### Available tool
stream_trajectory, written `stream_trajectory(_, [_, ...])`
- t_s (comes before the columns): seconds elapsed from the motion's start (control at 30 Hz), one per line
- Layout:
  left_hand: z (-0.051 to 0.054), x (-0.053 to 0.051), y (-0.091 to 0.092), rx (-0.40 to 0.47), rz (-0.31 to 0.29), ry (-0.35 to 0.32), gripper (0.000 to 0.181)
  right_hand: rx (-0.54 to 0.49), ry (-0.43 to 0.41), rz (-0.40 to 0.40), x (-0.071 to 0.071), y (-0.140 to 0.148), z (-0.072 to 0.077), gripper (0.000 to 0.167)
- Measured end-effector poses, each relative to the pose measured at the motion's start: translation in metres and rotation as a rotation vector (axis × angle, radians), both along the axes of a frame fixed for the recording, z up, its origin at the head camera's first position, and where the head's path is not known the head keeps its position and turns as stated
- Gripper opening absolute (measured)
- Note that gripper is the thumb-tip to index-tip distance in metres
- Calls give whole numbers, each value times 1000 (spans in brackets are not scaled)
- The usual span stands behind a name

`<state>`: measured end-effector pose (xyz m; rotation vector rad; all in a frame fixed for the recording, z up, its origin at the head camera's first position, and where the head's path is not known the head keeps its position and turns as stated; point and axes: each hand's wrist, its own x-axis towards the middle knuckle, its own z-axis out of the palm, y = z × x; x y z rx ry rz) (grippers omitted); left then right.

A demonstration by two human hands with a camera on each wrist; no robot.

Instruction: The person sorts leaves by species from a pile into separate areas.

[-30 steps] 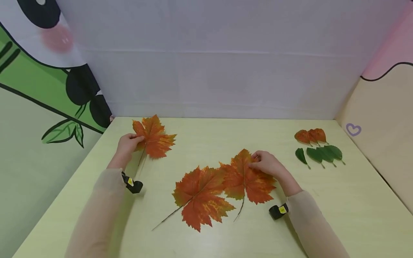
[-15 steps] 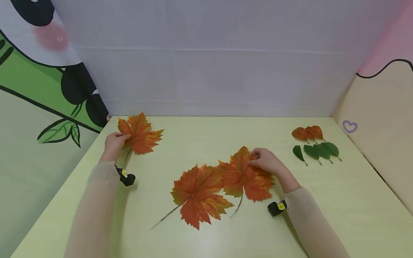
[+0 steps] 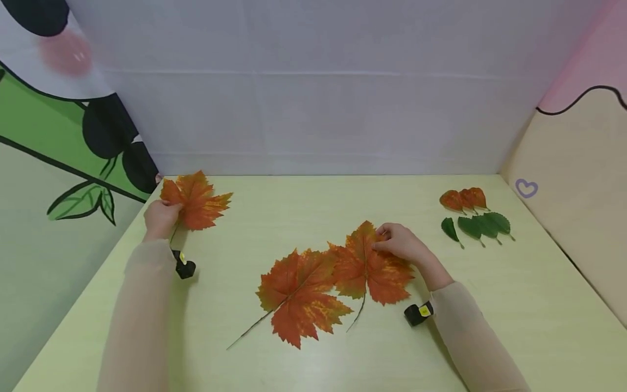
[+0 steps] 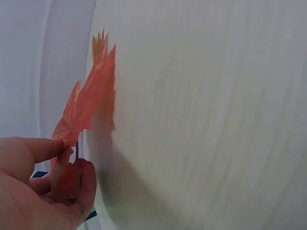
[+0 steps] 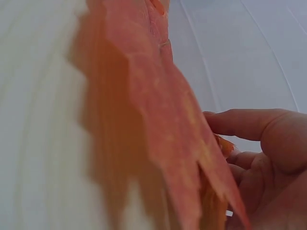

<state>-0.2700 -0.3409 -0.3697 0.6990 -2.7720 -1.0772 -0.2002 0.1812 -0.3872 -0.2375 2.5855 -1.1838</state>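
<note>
At the table's far left corner, my left hand pinches an orange maple leaf near its stem. The left wrist view has the thumb on one face of this maple leaf and curled fingers behind it. Right of centre, my right hand holds the upper right edge of a second maple leaf between thumb and fingers. That leaf fills much of the right wrist view and partly hides the fingertips. A third maple leaf lies on the table, its tip meeting the second leaf.
Toward the table's far right lie several small green leaves. Behind them is a row of small orange-red leaves. A pale cloth wall rises along the back edge, with printed panels on both sides.
My left hand has carried its maple leaf leftward toward the far left corner. The right hand and the other leaves keep their places; the head view has shifted slightly.
</note>
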Motion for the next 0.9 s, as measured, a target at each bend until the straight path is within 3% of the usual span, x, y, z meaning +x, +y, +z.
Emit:
stream_trajectory(0.4, [-4, -3, -6, -192, -49, -52, 55, 8, -1, 0, 0, -1, 1, 27])
stream_trajectory(0.53, [-3, 1, -5, -184, -33, -115, 61, 15, -5, 1, -1, -3, 1, 27])
stream_trajectory(0.7, [-1, 7, -3, -185, -17, -144, 63, 14, -10, -1, -1, -3, 1, 28])
stream_trajectory(0.9, [11, 12, -2, -277, -163, -120, 55, 14, 4, 9, 0, -1, 0, 29])
